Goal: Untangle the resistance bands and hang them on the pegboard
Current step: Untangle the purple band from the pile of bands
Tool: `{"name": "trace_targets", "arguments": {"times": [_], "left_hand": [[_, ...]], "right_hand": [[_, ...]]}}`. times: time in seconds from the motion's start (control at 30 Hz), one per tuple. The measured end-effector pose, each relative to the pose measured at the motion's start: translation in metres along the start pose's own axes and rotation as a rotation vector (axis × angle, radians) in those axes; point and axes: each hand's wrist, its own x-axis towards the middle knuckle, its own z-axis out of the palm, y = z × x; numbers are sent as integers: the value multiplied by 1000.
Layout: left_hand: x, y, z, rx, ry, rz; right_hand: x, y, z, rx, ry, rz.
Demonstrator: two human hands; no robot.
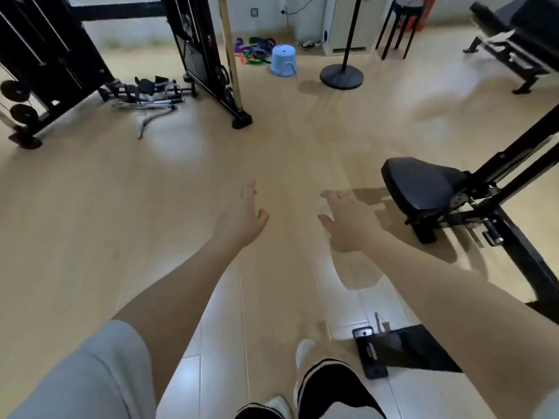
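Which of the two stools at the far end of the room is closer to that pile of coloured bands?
The low light-blue plastic stool; it stands right beside the resistance bands on the floor. The tall black stool stands farther right, past the pole stand.

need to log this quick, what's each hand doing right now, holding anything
Left hand: open, fingers relaxed, holding nothing.
Right hand: open, fingers spread, holding nothing.

Pale glossy wood floor (90, 225), black cable machine (45, 55) far left, padded bench seat (423, 184) right, blue stool (282, 60) beyond.
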Motion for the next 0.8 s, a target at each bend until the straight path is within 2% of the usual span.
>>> {"name": "trace_targets", "arguments": {"times": [0.1,0.4,0.5,0.6,0.8], "left_hand": [[45,5,1,23,-14,47],[245,33,17,150,-90,219],[320,39,6,154,-131,199],[392,34,-12,110,-96,120],[529,-10,-32,173,-109,-31]], "right_hand": [[42,16,-8,13,64,5],[234,87,-44,41,43,67],[308,107,-69,57,38,75],[387,119,-88,131,42,65],[552,118,-98,169,-36,-10]]}}
